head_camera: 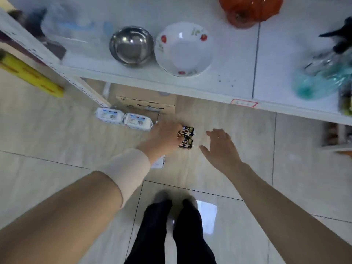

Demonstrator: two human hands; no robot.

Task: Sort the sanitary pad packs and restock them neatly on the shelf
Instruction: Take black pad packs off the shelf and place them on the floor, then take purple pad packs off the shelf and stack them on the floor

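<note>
Two dark packs (pixel 185 138) sit mid-frame, one just above the other in the pic, touching. Black wrappers w/ pale gold print, text too blurred to read. Below them: glossy beige floor tiles (pixel 238 168) w/ thin grout lines. Can't tell if the packs rest on the floor or are lifted off it.

Left hand (pixel 165 136) covers their left ends and grips them, fingers curled round and mostly hidden behind the hand. Right hand (pixel 221 147) is just right of the packs, not touching, fingers apart and straight, palm down.

A pale sleeve band (pixel 129 168) wraps the left forearm; a white pack (pixel 159 163) peeks out from under that wrist. Left of centre, two white packs (pixel 109 116) lie side by side on the floor by a cardboard box (pixel 146 105).

Across the top runs a white shelf (pixel 190 88) with a steel bowl (pixel 131 46), a floral bowl (pixel 183 49), an orange bag (pixel 249 10) and a teal bag (pixel 320 82) at right. Red-edged label (pixel 243 103) on the shelf lip. Dark trouser legs (pixel 171 235) at bottom centre.
</note>
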